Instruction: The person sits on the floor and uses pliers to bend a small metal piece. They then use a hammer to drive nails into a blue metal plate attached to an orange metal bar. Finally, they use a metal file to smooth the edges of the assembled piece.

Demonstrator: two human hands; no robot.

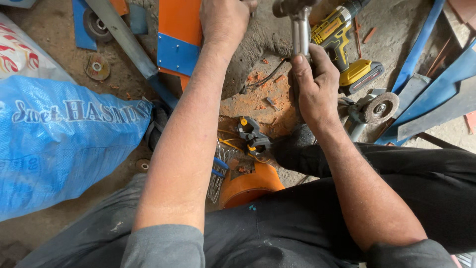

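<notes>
Fingers: right hand [315, 87] is wrapped tight round the steel handle of a hammer [299, 30], head up near the top edge; left hand [225, 20] reaches to the top edge, its fingers cut off there, so I cannot tell whether they grip or press.
Workpiece: orange panel [179, 22] with a blue plate [177, 54] lies just beside the left hand, near the frame's top.
Done so far: orange shavings [258, 99] litter the floor by the hammer, and the drill [347, 44] and grinder [374, 111] lie set down, so cutting or drilling looks finished.
Left: hammering seems in hand, hammer raised, nothing visibly struck yet.
Hidden: whatever sits under the hammer head lies outside the view; the left hand possibly steadies something there.
Hard to read: pliers [253, 134] and wire [218, 171] lie between the knees, partly behind an orange part [248, 186].
Nearby: blue sack [64, 144] at left.
</notes>
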